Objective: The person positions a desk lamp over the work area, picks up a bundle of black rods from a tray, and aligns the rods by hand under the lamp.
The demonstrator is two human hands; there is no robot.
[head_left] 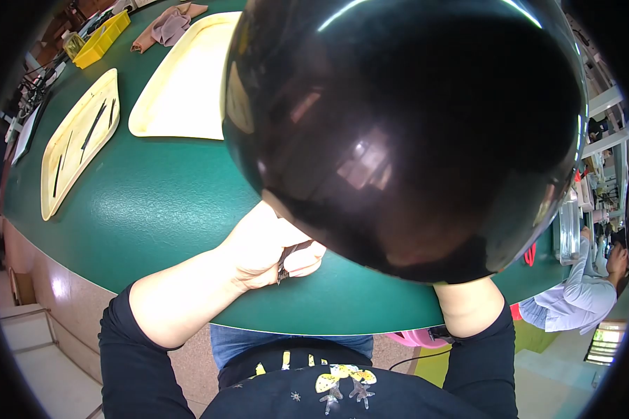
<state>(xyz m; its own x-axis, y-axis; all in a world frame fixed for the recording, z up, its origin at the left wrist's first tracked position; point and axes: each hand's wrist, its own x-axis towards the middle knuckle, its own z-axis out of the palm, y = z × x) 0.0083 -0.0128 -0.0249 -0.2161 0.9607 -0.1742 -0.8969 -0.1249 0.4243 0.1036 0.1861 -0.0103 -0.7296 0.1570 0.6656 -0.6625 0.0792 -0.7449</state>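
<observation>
My left hand [276, 244] is over the green table near its front edge, with its fingers curled closed. Something small and dark [284, 267] shows beneath the fingers, too little of it to name. A large glossy black dome [405, 140], like a lamp shade, fills the upper right of the head view. It covers part of my left hand's fingertips and all of my right hand. Only my right wrist and forearm [468, 307] show below its rim, so what that hand holds is hidden.
On the green table [168, 188] lie a cream tray [189, 84], partly behind the dome, and a narrower tray [70, 150] with several thin dark strips. Cloths [171, 26] and a yellow bin [101, 38] stand farther back. Another person [573, 293] sits at right.
</observation>
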